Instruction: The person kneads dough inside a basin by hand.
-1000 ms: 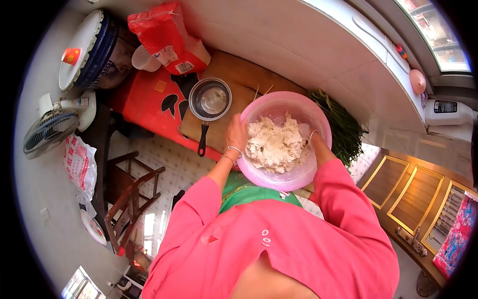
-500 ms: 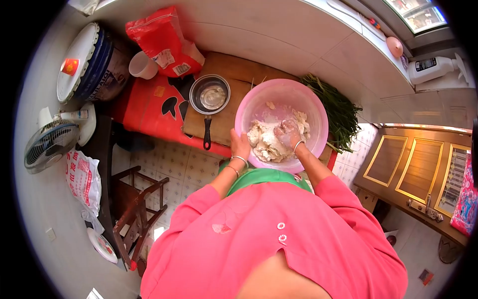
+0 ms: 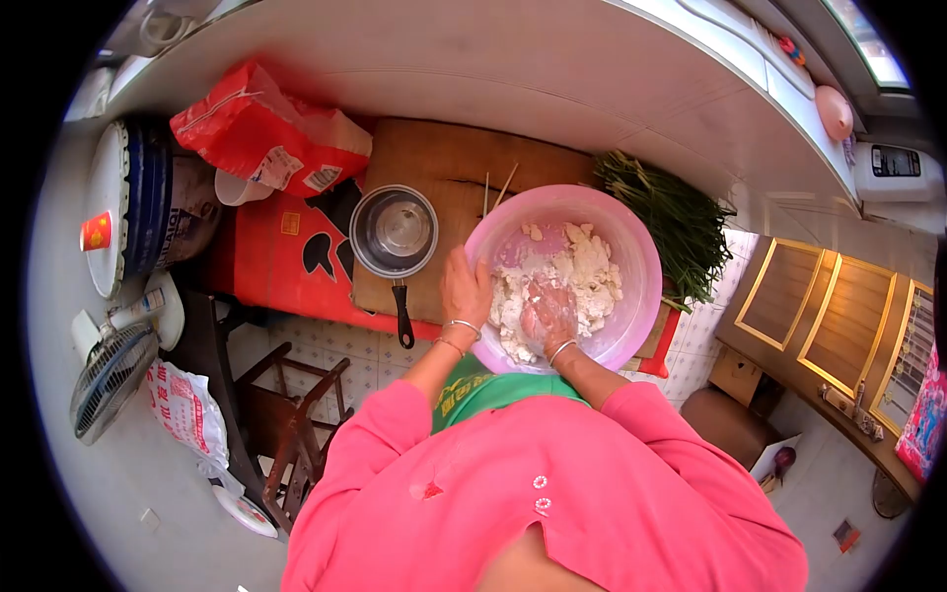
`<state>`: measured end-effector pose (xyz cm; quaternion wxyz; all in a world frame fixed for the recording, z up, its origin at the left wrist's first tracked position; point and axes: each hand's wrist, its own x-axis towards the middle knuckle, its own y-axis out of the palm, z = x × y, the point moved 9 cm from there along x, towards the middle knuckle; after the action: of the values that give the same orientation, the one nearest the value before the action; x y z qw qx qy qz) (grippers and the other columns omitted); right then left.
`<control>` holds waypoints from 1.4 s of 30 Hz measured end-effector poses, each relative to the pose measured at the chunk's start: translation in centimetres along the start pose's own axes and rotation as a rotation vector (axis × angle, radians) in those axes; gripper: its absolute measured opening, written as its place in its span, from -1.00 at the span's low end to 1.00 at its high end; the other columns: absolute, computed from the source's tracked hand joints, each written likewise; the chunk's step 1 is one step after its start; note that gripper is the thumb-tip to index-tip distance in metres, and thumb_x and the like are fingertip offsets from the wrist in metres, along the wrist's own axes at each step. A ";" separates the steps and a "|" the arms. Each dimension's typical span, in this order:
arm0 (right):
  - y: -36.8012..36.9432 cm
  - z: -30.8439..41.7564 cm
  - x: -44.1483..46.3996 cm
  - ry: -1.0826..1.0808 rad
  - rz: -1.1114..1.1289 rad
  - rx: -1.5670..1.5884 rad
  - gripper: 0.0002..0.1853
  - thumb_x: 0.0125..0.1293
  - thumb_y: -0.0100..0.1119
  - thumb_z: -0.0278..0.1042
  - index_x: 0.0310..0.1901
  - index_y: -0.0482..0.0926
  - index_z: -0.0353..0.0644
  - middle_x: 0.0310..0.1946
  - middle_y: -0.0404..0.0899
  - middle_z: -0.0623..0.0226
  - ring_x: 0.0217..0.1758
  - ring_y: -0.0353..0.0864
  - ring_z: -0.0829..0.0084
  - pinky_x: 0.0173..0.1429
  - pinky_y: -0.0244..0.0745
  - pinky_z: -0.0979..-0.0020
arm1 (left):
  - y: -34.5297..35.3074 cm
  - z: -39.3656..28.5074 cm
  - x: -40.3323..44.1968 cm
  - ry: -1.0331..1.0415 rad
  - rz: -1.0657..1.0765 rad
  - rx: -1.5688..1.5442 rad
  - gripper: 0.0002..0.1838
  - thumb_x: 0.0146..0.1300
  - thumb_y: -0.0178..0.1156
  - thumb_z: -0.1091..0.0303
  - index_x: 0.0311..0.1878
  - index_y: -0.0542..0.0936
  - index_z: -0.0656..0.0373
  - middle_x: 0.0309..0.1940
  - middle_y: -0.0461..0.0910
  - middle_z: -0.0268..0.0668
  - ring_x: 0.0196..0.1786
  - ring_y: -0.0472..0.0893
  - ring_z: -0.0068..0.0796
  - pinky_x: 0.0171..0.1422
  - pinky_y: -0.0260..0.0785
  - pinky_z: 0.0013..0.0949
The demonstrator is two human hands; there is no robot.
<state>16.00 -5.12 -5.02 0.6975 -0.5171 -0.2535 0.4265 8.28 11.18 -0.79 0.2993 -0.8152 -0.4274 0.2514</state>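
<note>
Left hand (image 3: 466,288): fingers together, along left rim of pink bowl (image 3: 643,314); cannot tell whether gripping. Right hand (image 3: 548,314): floury, on dough (image 3: 594,268), finger closure unclear. Bowl mouth faces up; dough, inside it, runs near-left to far-right, around right hand

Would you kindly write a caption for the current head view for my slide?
Left hand against a pink bowl, right hand in crumbly dough.

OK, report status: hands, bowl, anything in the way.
Left hand against pink bowl. Right hand, white-coated, in crumbly dough. Black-handled pan beside bowl, clear of both hands.
</note>
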 end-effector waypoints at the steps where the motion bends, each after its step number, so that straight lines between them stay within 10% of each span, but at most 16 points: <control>1: 0.6 -0.2 0.7 0.005 0.010 0.009 -0.50 0.05 0.08 -0.12 0.08 0.50 -0.02 0.23 0.36 0.37 0.23 0.28 0.14 0.31 0.08 -0.03 | -0.1 -0.1 0.1 -0.002 0.003 0.003 -0.60 0.29 0.00 0.24 0.03 0.33 0.39 -0.12 0.43 0.17 -0.04 0.43 0.18 0.04 0.27 0.01; 25: 5.1 -4.3 11.4 0.176 0.199 0.209 -0.60 0.23 -0.10 -0.07 -0.05 0.57 -0.11 0.08 0.51 0.21 0.22 0.38 0.23 0.29 0.18 0.19 | -0.4 0.7 -0.3 -0.012 -0.078 -0.005 -0.62 0.30 -0.01 0.31 0.09 0.32 0.35 -0.06 0.44 0.15 0.01 0.44 0.17 0.07 0.29 -0.02; 33: 2.4 2.4 7.4 -0.085 0.655 0.003 -0.32 0.33 -0.28 0.19 0.22 0.36 -0.24 0.29 0.26 0.06 0.39 0.18 0.16 0.44 0.03 0.26 | -0.9 5.2 -8.5 -0.209 -0.188 -0.193 -0.66 0.24 0.02 0.41 0.05 0.31 0.33 -0.10 0.48 0.17 0.01 0.47 0.16 0.06 0.29 -0.03; 37: 1.4 2.9 4.9 -0.386 0.468 -0.248 -0.48 0.30 -0.16 0.06 0.15 0.46 -0.08 0.16 0.43 0.10 0.28 0.33 0.11 0.38 0.14 0.19 | -0.3 5.7 -7.7 -0.316 -0.021 -0.272 -0.63 0.21 -0.01 0.45 0.08 0.28 0.33 -0.06 0.42 0.15 0.04 0.42 0.16 0.16 0.22 -0.06; 42: -2.5 3.0 1.3 -0.282 0.458 0.024 -0.65 0.16 0.04 -0.11 -0.11 0.56 -0.13 -0.16 0.56 0.08 -0.03 0.51 0.07 0.08 0.39 0.16 | -1.6 2.8 -3.7 0.139 -0.176 -0.156 -0.56 0.16 0.04 0.45 0.11 0.26 0.34 -0.02 0.39 0.19 0.05 0.39 0.17 0.14 0.26 -0.05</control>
<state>15.08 -2.68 -1.81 0.5467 -0.4881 -0.2195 0.6440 3.61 9.52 -1.08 0.2849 -0.8109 -0.4936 0.1329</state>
